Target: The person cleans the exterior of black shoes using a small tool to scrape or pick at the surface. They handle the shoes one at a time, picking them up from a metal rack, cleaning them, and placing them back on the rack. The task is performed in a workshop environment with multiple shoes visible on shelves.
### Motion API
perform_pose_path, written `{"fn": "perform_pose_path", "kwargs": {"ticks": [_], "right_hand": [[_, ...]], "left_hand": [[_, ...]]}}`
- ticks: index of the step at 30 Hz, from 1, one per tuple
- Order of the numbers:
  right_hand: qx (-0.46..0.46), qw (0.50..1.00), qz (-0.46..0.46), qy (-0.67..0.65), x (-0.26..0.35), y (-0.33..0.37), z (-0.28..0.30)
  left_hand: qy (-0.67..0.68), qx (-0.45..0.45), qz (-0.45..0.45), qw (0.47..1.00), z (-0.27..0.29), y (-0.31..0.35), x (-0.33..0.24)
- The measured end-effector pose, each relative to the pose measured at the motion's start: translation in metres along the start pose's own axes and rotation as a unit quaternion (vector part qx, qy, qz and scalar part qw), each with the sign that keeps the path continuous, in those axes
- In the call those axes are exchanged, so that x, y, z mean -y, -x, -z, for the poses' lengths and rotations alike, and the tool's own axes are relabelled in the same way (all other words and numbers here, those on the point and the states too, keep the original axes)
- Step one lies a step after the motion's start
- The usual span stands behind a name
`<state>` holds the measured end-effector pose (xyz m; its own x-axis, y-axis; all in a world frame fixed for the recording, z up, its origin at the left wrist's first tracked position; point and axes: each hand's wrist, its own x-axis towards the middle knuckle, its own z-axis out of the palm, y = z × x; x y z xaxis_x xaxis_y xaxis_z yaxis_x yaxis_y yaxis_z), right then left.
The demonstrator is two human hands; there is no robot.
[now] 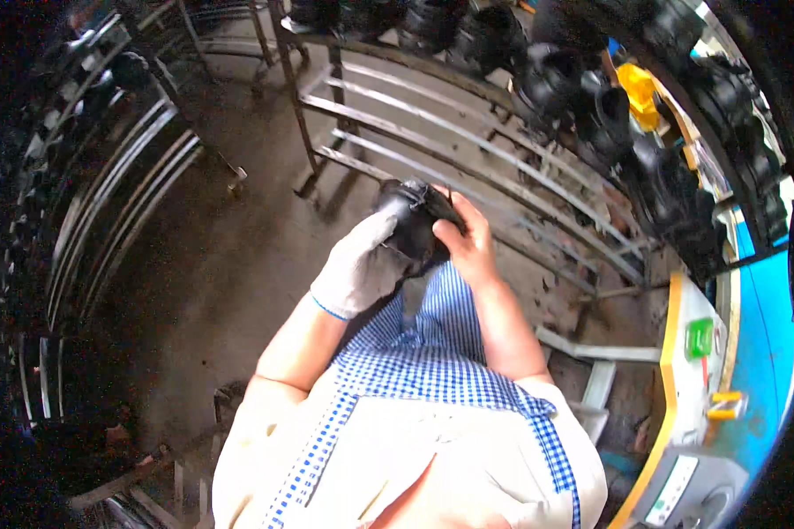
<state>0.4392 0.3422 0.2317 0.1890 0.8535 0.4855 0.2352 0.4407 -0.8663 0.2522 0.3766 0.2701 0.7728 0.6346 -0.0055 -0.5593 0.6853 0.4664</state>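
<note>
Both of my hands are closed round a black leather shoe [419, 231], held up in front of my apron. My left hand [360, 264], in a white glove with a blue cuff edge, grips it from the left. Bare, my right hand [469, 242] holds the other side, its thumb pressed on the dark surface. Laces or straps seem to show at the shoe's upper end; the palms hide part of it.
Ahead stands a metal rack [397, 132] with shiny rails and black footwear [485, 40] along its top. More racks [119, 212] curve round the left. At my right is a yellow-edged machine [670, 353] with a green part [700, 338], beside a blue surface [765, 309].
</note>
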Motion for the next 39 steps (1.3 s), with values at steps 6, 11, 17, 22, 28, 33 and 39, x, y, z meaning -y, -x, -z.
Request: {"fn": "perform_pose_path", "kwargs": {"ticks": [6, 11, 17, 22, 28, 33, 39], "right_hand": [[0.009, 0.984, 0.065, 0.166, 0.057, 0.012, 0.014], [0.014, 0.96, 0.098, 0.262, 0.072, 0.015, 0.013], [0.018, 0.945, 0.095, 0.313, 0.08, 0.024, 0.006], [-0.012, 0.934, 0.086, 0.346, 0.069, 0.03, -0.002], [-0.04, 0.94, 0.011, 0.339, 0.062, 0.035, -0.003], [-0.009, 0.964, -0.061, 0.257, 0.062, 0.029, 0.003], [-0.159, 0.978, 0.061, 0.12, 0.064, 0.033, 0.011]], "left_hand": [[-0.179, -0.055, -0.036, 0.982, -0.003, 0.014, 0.021], [-0.229, -0.161, -0.03, 0.96, -0.021, 0.029, 0.029], [-0.278, -0.13, -0.01, 0.952, -0.018, 0.037, 0.029], [-0.268, -0.134, -0.058, 0.952, -0.017, 0.036, 0.042], [-0.277, -0.126, -0.067, 0.95, -0.014, 0.033, 0.049], [-0.26, -0.157, -0.038, 0.952, -0.014, 0.03, 0.047], [-0.283, -0.169, -0.035, 0.943, -0.013, 0.022, 0.04]]}}
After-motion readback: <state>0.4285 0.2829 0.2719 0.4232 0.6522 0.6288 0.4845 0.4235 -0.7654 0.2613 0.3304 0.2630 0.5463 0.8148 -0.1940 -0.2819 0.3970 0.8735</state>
